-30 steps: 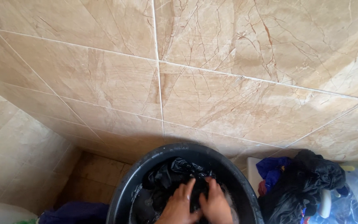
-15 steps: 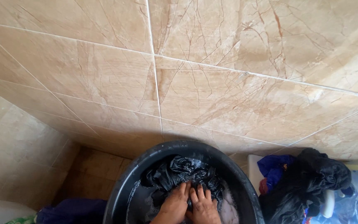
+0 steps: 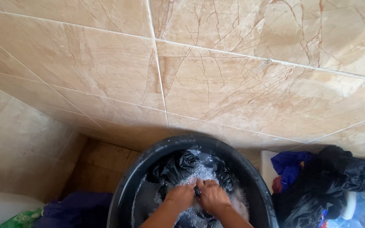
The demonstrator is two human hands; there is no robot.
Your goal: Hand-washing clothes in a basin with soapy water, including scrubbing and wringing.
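Both hands are working down in a black basin (image 3: 123,198) that is sitting on the floor against a beige tiled wall (image 3: 233,84). The left hand (image 3: 181,196) and the right hand (image 3: 213,197) are lying side by side, touching at the knuckles, backs turned up to the camera. Their fingers are curling down into a dark cloth (image 3: 178,166), and each hand is closing on a bunch of it; the fingertips are hidden in the folds and the suds (image 3: 201,171). The cloth is lying soaked in the middle of the basin, bunching up toward the far rim, with white foam gathering around it and between the wrists.

To the right of the basin, a pile of dark clothes (image 3: 330,185) is sitting heaped with a blue garment (image 3: 290,164) over a white tub (image 3: 268,166). At the lower left, a purple cloth (image 3: 77,209) is lying on the floor, just beside the basin, with a green cloth (image 3: 22,219) next to it.
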